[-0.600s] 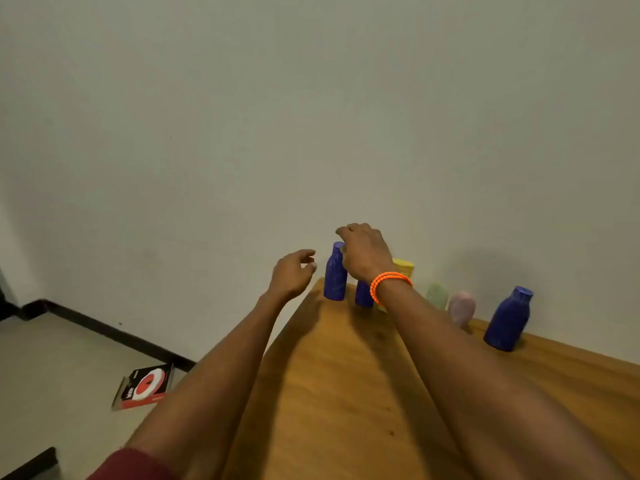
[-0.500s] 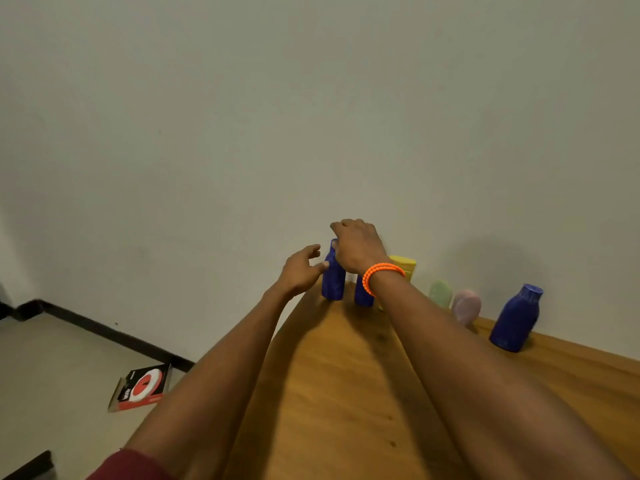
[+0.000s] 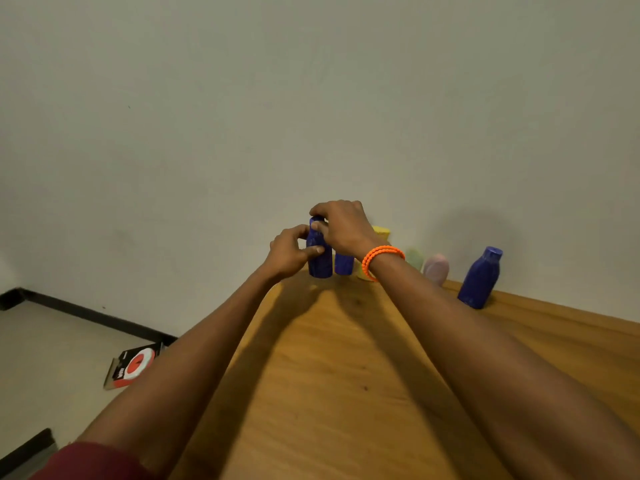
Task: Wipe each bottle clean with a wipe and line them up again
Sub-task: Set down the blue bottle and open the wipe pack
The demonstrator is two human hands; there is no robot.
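Item: end blue bottle (image 3: 319, 258), upright at the table's (image 3: 346, 393) 12 o'clock corner by the wall. Left hand (image 3: 289, 254) pinches its body, thumb across the front; right hand (image 3: 343, 226) closes over its cap. Risk, as judged: crowded against the second blue bottle (image 3: 344, 264) at its 3 o'clock, a careless lift could topple that neighbour or tip one off the edge. Materials: smooth, apparently plastic, cylindrical bottles; further pastel containers blurred; shouldered blue bottle (image 3: 479, 277) well apart; grained wood. No wipe visible.
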